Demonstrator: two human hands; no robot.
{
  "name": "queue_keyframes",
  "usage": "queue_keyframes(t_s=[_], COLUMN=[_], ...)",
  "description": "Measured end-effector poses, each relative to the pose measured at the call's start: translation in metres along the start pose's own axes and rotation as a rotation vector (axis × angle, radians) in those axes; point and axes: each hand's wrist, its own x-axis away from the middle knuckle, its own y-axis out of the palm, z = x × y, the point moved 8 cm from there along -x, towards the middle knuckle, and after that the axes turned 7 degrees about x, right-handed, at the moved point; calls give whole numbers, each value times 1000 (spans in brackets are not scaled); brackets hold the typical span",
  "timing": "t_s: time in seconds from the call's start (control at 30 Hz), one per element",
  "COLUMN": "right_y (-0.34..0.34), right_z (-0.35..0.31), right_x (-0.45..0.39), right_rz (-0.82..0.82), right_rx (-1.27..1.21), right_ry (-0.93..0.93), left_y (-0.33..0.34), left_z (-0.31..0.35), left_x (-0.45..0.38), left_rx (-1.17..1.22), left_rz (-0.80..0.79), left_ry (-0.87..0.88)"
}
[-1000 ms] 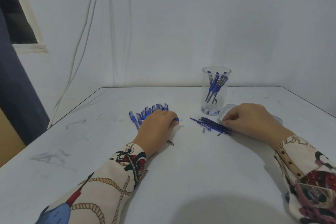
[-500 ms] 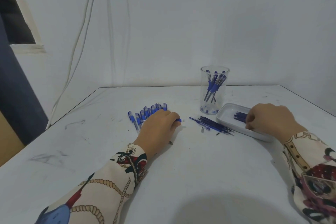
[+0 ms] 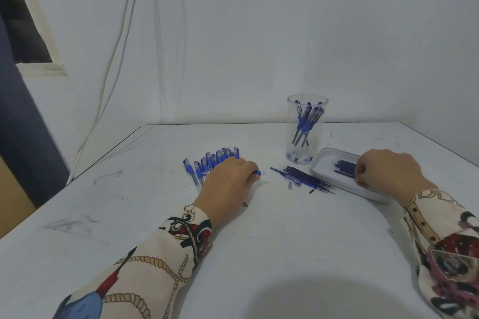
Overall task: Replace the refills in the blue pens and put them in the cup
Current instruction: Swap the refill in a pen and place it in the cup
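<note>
My left hand [image 3: 228,185] grips a blue pen [image 3: 258,173] against the table; its blue end sticks out by my fingers and its tip shows under my palm. Behind that hand lies a row of blue pens [image 3: 210,160]. My right hand [image 3: 386,172] is in the white tray [image 3: 326,163], fingers curled at the dark refills [image 3: 344,167] lying there. A loose pile of refills [image 3: 303,179] lies on the table between my hands. The clear cup [image 3: 307,128] with several blue pens stands behind the tray.
A small pen tip piece [image 3: 289,185] and a tiny dark bit [image 3: 311,191] lie near the loose refills. White cables [image 3: 114,59] hang down the wall at the left. The table's left edge [image 3: 103,153] runs diagonally.
My right hand moved from the loose refills on the table rightward into the tray, uncovering it, and now touches the refills there. My left hand stayed put with its pen.
</note>
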Motion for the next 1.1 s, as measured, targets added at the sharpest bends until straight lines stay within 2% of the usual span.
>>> queue_keyframes(t_s=[0.17, 0.87, 0.97, 1.1], right_y=[-1, -4, -10, -34], right_z=[-1, -11, -12, -26], right_x=[3, 2, 2, 6], right_rz=[-58, 22, 86, 284], right_rx=[-112, -97, -153, -318], right_ry=[-24, -108, -122, -220], left_y=[1, 1, 1, 0], left_z=[0, -2, -2, 0], left_x=[0, 0, 0, -1], left_rx=[-1, 0, 3, 14], left_rz=[-1, -6, -9, 4], left_ry=[7, -1, -9, 10])
